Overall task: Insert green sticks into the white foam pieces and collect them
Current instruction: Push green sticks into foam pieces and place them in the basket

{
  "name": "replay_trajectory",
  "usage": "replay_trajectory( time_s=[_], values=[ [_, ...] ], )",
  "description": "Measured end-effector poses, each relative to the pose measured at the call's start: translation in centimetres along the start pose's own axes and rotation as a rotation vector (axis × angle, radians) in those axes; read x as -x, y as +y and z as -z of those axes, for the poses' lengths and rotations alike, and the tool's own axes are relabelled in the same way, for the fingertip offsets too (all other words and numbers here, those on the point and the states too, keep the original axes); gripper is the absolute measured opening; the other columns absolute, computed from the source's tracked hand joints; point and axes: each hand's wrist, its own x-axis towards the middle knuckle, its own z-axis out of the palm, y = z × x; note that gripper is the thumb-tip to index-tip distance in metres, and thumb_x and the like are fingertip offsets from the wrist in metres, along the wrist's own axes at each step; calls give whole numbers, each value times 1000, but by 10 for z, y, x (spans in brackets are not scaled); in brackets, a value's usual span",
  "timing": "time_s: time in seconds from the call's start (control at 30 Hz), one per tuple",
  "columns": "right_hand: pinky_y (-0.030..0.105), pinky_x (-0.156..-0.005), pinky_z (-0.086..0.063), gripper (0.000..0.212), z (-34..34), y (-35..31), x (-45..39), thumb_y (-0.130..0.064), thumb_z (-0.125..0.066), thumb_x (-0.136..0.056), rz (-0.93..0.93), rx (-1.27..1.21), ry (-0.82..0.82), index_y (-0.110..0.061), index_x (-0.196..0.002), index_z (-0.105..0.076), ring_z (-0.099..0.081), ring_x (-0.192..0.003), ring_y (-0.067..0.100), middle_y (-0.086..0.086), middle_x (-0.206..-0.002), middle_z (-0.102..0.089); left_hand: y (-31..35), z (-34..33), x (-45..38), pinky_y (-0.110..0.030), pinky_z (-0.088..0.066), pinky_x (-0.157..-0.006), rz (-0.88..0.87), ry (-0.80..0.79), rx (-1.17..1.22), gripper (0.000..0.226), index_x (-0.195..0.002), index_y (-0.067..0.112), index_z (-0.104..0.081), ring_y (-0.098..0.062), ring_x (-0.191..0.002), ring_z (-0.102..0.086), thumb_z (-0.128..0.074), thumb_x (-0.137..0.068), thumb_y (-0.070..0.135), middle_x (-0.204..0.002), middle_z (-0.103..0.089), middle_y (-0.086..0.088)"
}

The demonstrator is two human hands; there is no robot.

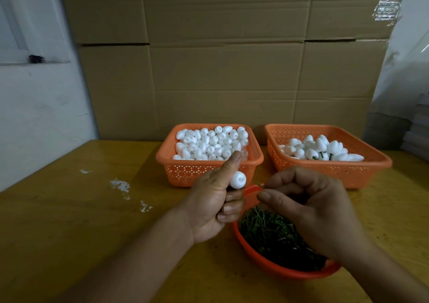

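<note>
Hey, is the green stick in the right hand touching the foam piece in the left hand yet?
Apart. The head view shows the green stick pinched by the right hand, its tip short of the foam piece that the left hand holds, with orange basket showing between them.

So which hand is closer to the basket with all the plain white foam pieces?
Left. The left hand is right in front of the basket of plain foam pieces, thumb tip overlapping its rim. The right hand is farther off, over the round basket of green sticks.

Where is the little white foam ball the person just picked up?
The foam ball is held in the left hand, mid-picture in the head view, just in front of the left orange basket and above the round bowl of green sticks.
</note>
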Motion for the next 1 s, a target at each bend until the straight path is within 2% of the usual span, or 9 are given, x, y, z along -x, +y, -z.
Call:
replay_trajectory(
  time_s=[0.1, 0.2, 0.3, 0.43, 0.6, 0.7, 0.83, 1.0],
  values=[
    [30, -71, -63, 11, -3, -2, 2, -33, -73, -81, 60, -25, -40, -30, -91, -73, -77, -79, 16, -2, -84, -79, -1, -1, 1, -19, -20, -35, 7, 1, -27, 48, -81, 19, -53, -7, -38, -31, -70, -76, 64, -52, -29, 2],
    [25, -72, -62, 8, -5, -3, 2, -27, -71, -84, 82, 12, -55, -28, -92, -73, -77, -81, 12, -7, -84, -79, -1, -2, 1, -19, -20, -35, 4, -2, -55, 50, -75, 21, -50, -7, -38, -31, -71, -73, 66, -50, -31, 3],
    [27, -70, -62, 11, -6, -5, 3, -28, -69, -83, 88, 44, -46, -22, -92, -73, -76, -79, 10, -8, -82, -78, -1, -3, 2, -19, -19, -36, 1, -7, -74, 50, -66, 23, -47, -7, -38, -31, -69, -74, 67, -50, -31, 3],
    [33, -67, -62, 14, -7, -8, 4, -30, -69, -82, 74, 98, -24, -20, -90, -73, -75, -74, 8, -11, -79, -77, -2, -4, 2, -20, -18, -37, -11, 6, -98, 49, -66, 23, -47, -8, -38, -31, -67, -77, 66, -51, -30, 3],
    [32, -63, -60, 19, -9, -11, 6, -39, -66, -83, 84, 229, -17, -25, -93, -74, -74, -73, 3, -19, -79, -76, -4, -6, 2, -19, -19, -35, -62, 24, -146, 48, -62, 20, -47, -9, -37, -30, -65, -78, 62, -51, -30, 0],
    [33, -63, -60, 15, -10, -11, 6, -36, -68, -84, 82, 271, -7, -27, -94, -75, -73, -73, 1, -22, -80, -75, -5, -9, 2, -17, -20, -34, -104, 39, -163, 47, -66, 19, -46, -10, -35, -28, -67, -75, 60, -50, -29, -1],
    [40, -60, -61, 8, -9, -10, 7, -26, -75, -84, 73, 304, -3, -27, -92, -75, -73, -69, 5, -19, -78, -75, -6, -10, 2, -15, -20, -35, -164, 55, -231, 42, -65, 20, -50, -10, -33, -31, -68, -76, 57, -47, -32, -1],
    [40, -54, -59, 9, -11, -10, 7, -35, -69, -81, 56, 336, 39, -29, -87, -73, -71, -62, 7, -16, -73, -73, -9, -10, 2, -15, -28, -38, -257, 74, -290, 38, -63, 20, -57, -11, -34, -38, -73, -75, 52, -48, -38, -3]
  ],
)
